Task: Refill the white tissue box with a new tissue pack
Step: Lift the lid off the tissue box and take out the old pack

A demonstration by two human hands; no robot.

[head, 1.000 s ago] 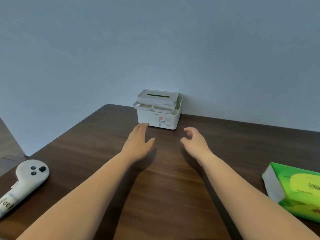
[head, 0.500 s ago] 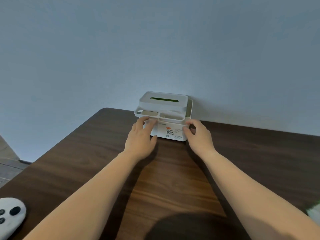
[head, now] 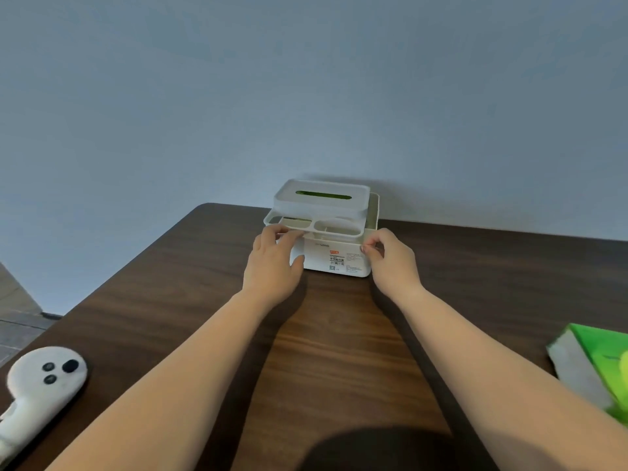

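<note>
Both hands are gripping the white tissue box (head: pixel 334 256) at the table's (head: pixel 339 351) far edge: left hand (head: pixel 273 263) under the tray lip, right hand (head: pixel 390 260) pinching the corner. The new tissue pack (head: pixel 598 365) is sitting well apart on the right. The top's looking loose, so a crooked pull is probably popping it off.

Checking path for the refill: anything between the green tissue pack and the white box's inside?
Yes. The white plastic tissue box still wears its slotted lid tray, both hands at it. The green tissue pack lies apart, right; bare dark wooden table between.
</note>
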